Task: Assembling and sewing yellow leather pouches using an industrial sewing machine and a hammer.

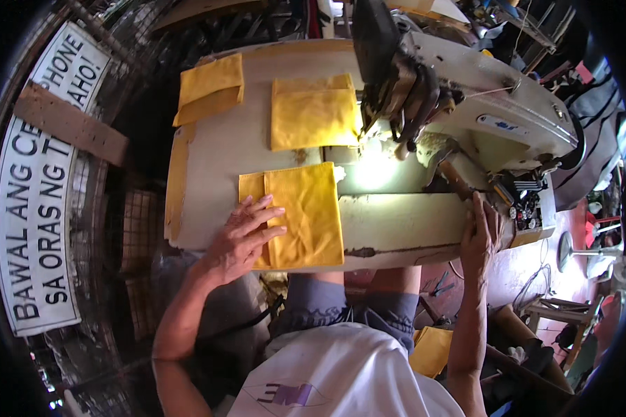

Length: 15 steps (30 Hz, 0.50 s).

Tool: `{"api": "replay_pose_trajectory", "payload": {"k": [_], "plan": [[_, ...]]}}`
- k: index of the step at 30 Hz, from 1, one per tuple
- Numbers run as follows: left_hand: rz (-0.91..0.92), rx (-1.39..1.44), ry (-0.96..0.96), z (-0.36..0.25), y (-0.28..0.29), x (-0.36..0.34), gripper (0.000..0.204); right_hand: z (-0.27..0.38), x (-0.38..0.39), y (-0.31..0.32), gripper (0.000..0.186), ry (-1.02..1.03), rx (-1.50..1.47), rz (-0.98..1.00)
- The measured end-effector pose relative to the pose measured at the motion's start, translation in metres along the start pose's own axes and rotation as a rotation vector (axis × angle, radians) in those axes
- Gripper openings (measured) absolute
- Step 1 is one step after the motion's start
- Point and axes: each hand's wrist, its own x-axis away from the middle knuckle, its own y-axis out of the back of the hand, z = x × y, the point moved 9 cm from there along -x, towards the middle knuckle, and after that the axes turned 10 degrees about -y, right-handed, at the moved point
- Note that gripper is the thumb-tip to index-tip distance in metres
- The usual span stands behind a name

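Left hand (241, 243) lies spread on yellow cloth (306, 219), sewing machine (490, 97) and yellow pieces (311, 119) beyond.

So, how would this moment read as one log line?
left hand: open, on yellow fabric piece | right hand: at sewing table | sewing machine: brightly lit underneath

A cloth piece (311, 215) lay partly under the left hand (238, 244), two further pieces (313, 119) beyond it; the sewing machine (490, 90) stood beyond the right hand (480, 235).

The yellow cloth (309, 226) looks creased, the sewing machine (466, 76) smooth metal.
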Motion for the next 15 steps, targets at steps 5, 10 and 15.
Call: {"api": "replay_pose_trajectory", "payload": {"k": [5,10,15], "plan": [[-0.193,0.140,0.077,0.003,0.012,0.009,0.045,-0.005,0.003,-0.004,0.045,-0.042,0.069,0.018],[-0.494,0.013,0.315,0.023,0.048,-0.005,0.041,0.082,0.013,0.040,0.041,0.124,-0.113,-0.110],[-0.157,-0.383,0.361,0.016,-0.029,-0.020,0.061,0.223,0.022,0.019,0.053,0.390,-0.512,0.256]]}}
